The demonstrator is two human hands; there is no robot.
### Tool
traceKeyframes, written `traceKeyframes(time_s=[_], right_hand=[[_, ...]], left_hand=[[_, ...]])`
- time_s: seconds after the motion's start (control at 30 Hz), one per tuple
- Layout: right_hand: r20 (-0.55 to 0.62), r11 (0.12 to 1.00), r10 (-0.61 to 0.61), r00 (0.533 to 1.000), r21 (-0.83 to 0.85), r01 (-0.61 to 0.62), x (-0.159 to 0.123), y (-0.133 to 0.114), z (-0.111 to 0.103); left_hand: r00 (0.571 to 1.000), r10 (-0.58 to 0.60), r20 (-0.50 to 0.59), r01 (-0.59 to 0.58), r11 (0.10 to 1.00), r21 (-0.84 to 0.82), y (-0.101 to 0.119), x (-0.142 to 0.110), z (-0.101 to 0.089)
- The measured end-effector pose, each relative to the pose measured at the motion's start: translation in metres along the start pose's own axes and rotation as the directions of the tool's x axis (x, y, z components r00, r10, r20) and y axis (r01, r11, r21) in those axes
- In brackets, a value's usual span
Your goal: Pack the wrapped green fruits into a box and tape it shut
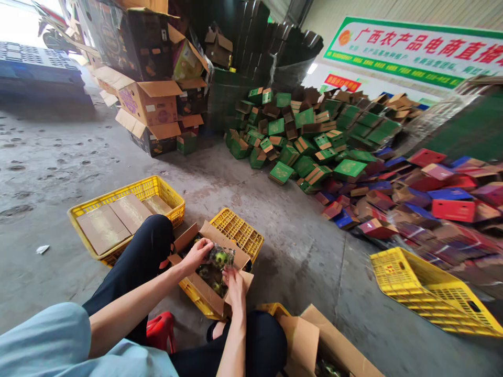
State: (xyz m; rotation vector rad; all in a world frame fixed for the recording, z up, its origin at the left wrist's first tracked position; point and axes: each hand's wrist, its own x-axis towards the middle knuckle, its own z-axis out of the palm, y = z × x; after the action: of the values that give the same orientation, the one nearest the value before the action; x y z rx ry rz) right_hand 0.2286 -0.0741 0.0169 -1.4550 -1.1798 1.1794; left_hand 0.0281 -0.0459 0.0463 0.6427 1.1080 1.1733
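Right of the green box pile (283, 125), we find the white banner (416, 50) cut off by the edge. Left of that pile, we see the motorbike (55, 31) only blurred.

Ahead of me: bare grey concrete floor (298, 246), pitted and stained at left. Corrugated pale wall (393, 15) bears a green-bordered banner (412, 50), a smaller red sign (342, 82) below it. Bright daylight enters at upper left; dark stacks (251, 47) stand at the rear.

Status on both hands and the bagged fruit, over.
Left hand holding clear bag, green fruit inside. Right hand at its near edge. Bag above open carton; flaps splayed, none blocking.
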Motion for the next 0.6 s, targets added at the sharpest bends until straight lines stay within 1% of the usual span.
traceKeyframes(time_s=[0.07, 0.13, 0.2, 0.3, 0.43, 0.5, 0.6], right_hand=[[-0.015, 0.989, 0.068, 0.998, 0.135, -0.065, 0.001, -0.008, -0.002], [0.004, 0.948, 0.141, 0.99, 0.289, -0.136, -0.001, -0.017, -0.004], [0.02, 0.913, 0.166, 0.986, 0.374, -0.162, -0.006, -0.024, -0.004], [-0.021, 0.922, 0.154, 0.988, 0.361, -0.136, -0.011, -0.03, -0.005], [-0.084, 0.939, 0.142, 0.986, 0.327, -0.108, -0.01, -0.03, -0.007], [-0.083, 0.945, 0.135, 0.987, 0.311, -0.103, -0.008, -0.028, -0.007], [-0.054, 0.938, 0.121, 0.991, 0.332, -0.096, -0.007, -0.025, -0.006]], left_hand=[[1.0, -0.014, 0.004, 0.014, 1.0, -0.005, 0.0, -0.002, 0.001], [0.999, -0.024, 0.028, 0.024, 1.0, -0.011, -0.001, -0.005, 0.002], [0.998, -0.03, 0.06, 0.031, 0.999, -0.016, -0.001, -0.008, 0.003], [0.996, -0.044, 0.074, 0.046, 0.999, -0.014, 0.0, -0.014, 0.006], [0.993, -0.069, 0.094, 0.073, 0.997, -0.04, 0.003, -0.022, 0.009], [0.986, -0.089, 0.14, 0.096, 0.994, -0.045, 0.004, -0.025, 0.009], [0.972, -0.109, 0.206, 0.12, 0.992, -0.038, 0.004, -0.028, 0.01]])
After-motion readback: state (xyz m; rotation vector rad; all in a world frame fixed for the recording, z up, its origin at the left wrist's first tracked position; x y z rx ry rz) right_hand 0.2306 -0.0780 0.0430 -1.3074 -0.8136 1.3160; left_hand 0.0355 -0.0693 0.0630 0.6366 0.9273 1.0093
